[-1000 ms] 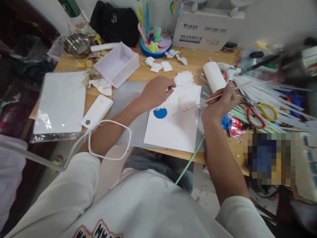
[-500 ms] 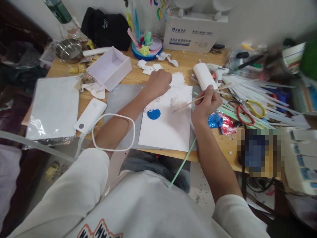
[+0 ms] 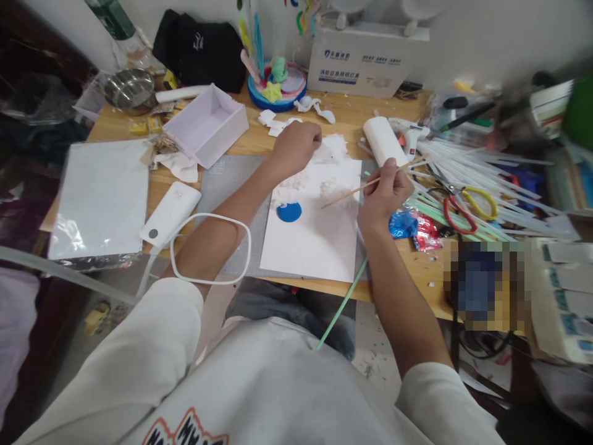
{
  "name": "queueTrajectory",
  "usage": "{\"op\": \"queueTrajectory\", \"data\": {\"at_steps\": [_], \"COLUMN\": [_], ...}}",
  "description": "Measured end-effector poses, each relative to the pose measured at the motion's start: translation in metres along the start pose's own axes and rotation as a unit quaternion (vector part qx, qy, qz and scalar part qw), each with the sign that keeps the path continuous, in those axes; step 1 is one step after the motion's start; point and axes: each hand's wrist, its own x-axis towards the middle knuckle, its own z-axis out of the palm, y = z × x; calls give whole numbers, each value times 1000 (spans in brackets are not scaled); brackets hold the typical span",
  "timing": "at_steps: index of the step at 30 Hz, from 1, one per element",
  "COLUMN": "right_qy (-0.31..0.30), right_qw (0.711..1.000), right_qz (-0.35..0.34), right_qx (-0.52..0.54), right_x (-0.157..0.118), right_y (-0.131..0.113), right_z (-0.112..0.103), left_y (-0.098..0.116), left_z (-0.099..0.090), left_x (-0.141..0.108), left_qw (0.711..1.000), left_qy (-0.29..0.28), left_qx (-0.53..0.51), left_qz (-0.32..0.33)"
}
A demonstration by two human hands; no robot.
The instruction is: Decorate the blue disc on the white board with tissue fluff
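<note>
My right hand (image 3: 383,196) grips a thin wooden stick (image 3: 346,197), its tip over a white sheet of paper (image 3: 308,247). Closed fingers hide whatever my left hand (image 3: 297,147) may hold at the sheet's far edge, beside a torn piece of white tissue (image 3: 334,147). A blue disc (image 3: 289,212) lies on the left part of the sheet, and faint brownish smudges (image 3: 333,188) mark its upper half. Beneath the paper is a grey cutting mat (image 3: 231,179).
Left are a lilac box (image 3: 217,136), a white power bank (image 3: 171,213) and a plastic-wrapped pack (image 3: 99,198). A white roll (image 3: 383,141), scissors (image 3: 479,204) and many straws (image 3: 472,167) lie right. A green straw (image 3: 343,303) overhangs the front edge. Behind stands a clay-decorated blue base (image 3: 278,102).
My left hand has shifted slightly away from me, its fingers still closed. The stick stays in my right hand, nearly unmoved, and the whole view has drifted a little.
</note>
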Motion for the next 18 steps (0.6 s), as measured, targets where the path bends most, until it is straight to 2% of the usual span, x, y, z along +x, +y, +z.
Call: {"op": "queueTrajectory", "data": {"at_steps": [5, 8, 10, 13, 15, 18], "right_qy": [-41, -77, -111, -183, -222, -244], "right_qw": [999, 996, 992, 977, 968, 964], "right_qz": [5, -13, 0, 33, 31, 22], "right_qx": [18, 31, 57, 107, 113, 104], "right_x": [0, -6, -15, -34, -45, -55], "right_y": [-6, -17, -29, -49, -57, -60], "right_z": [1, 1, 1, 3, 4, 7], "left_y": [-1, -7, -14, -29, -40, -54], "left_z": [-21, -40, -50, -60, -62, -59], "left_x": [-10, -34, -56, -96, -123, -158], "left_qw": [997, 992, 987, 978, 972, 964], "left_qy": [69, 99, 109, 87, 68, 30], "left_qx": [-44, -80, -112, -172, -201, -224], "left_qz": [15, -3, -23, -74, -100, -141]}}
